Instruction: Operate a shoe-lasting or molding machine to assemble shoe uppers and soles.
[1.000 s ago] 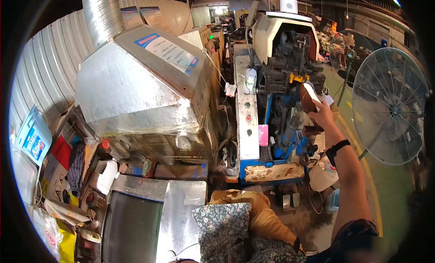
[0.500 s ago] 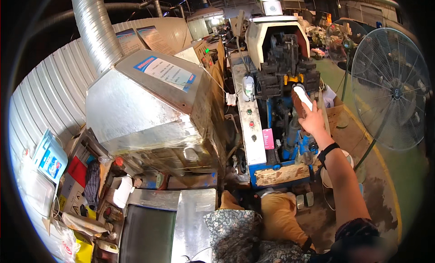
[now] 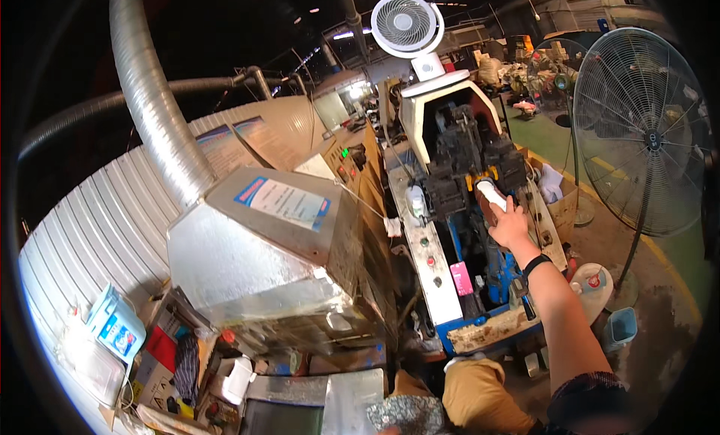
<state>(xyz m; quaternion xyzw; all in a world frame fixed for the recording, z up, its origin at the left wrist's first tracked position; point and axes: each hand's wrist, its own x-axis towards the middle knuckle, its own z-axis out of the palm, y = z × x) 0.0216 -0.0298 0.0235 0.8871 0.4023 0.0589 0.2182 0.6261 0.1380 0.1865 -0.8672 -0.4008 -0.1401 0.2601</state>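
My right hand [image 3: 511, 226] reaches forward into a machine with dark clamping parts [image 3: 484, 146]. Its fingers grip the near end of a lasted shoe [image 3: 491, 194], which has a white underside facing up and a brown side. The shoe's far end sits against the machine's dark jaws, close to a yellow part [image 3: 493, 172]. Below the hand are blue machine parts [image 3: 501, 274] and a pink card [image 3: 460, 278]. My left hand does not show.
On the left stands a metal hood [image 3: 255, 262] with a silver duct [image 3: 154, 90]. A large floor fan [image 3: 652, 139] is at right, and a small white fan [image 3: 403, 22] tops the machine. A white bottle [image 3: 416, 202] stands on the machine's side panel. A blue bin [image 3: 620, 326] is on the floor.
The view has tilted up and shifted, so the machine appears lower and turned. My right hand keeps its grip on the shoe, which sits closer to the dark jaws.
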